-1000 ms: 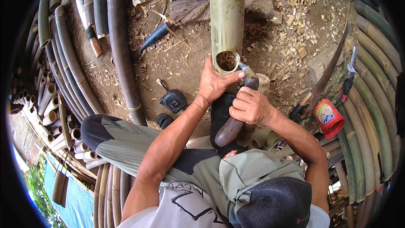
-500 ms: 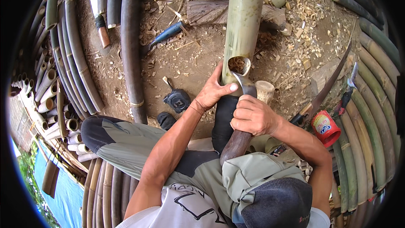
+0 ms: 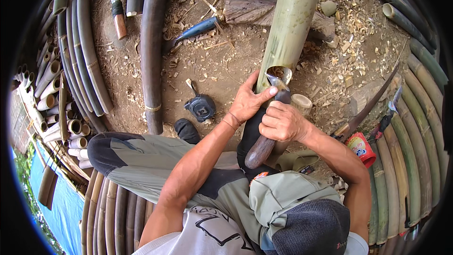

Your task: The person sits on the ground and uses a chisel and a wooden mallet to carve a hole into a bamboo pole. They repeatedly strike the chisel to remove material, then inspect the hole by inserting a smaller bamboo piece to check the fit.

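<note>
A thick pale-green bamboo tube (image 3: 292,23) slants away from me, with an opening cut in its side near my hands and shavings inside. My left hand (image 3: 247,101) is wrapped round the tube beside that opening, its thumb by the metal blade. My right hand (image 3: 283,123) is closed round the dark wooden handle of a carving knife (image 3: 259,152). The knife's blade reaches the opening's near edge; how deep its tip sits is unclear. Beneath both hands runs a black cloth-like covering (image 3: 248,134), partly hidden.
Beyond the tube lies a weathered log (image 3: 247,10). A blue-handled tool (image 3: 198,29), a black tape measure (image 3: 201,108) and a wood-handled knife (image 3: 120,24) lie leftward. At right are a long-bladed tool (image 3: 373,104) and a red container (image 3: 361,150). Bamboo poles (image 3: 151,56) lie on both sides.
The knife's handle end has swung forward, away from my lap, and its blade shows more plainly over the opening. My head view has shifted slightly. Both hands keep their grips.
</note>
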Motion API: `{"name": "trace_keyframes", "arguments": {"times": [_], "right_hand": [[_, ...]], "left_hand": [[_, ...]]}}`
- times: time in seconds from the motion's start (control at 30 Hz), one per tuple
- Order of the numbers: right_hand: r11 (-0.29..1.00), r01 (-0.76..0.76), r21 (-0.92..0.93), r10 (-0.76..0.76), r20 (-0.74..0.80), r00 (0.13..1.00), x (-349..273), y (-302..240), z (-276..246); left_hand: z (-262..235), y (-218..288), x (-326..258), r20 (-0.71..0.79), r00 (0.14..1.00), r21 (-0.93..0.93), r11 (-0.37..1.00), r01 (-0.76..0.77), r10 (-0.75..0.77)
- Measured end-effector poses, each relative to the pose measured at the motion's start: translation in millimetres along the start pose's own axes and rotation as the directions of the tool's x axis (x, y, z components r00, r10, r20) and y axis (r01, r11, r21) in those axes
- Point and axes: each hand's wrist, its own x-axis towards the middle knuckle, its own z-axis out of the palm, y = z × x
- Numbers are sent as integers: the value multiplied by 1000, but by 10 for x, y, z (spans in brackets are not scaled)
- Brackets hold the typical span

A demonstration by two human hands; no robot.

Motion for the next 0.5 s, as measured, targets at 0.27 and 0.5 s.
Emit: {"name": "trace_keyframes", "arguments": {"times": [0.27, 0.5], "right_hand": [[966, -100, 237, 172, -305, 937, 148, 45, -134], [375, 85, 923, 860, -380, 339, 306, 310, -605]], "left_hand": [[6, -98, 10, -27, 992, 28, 992, -123, 124], [131, 226, 59, -100, 995, 180, 983, 38, -20]]}}
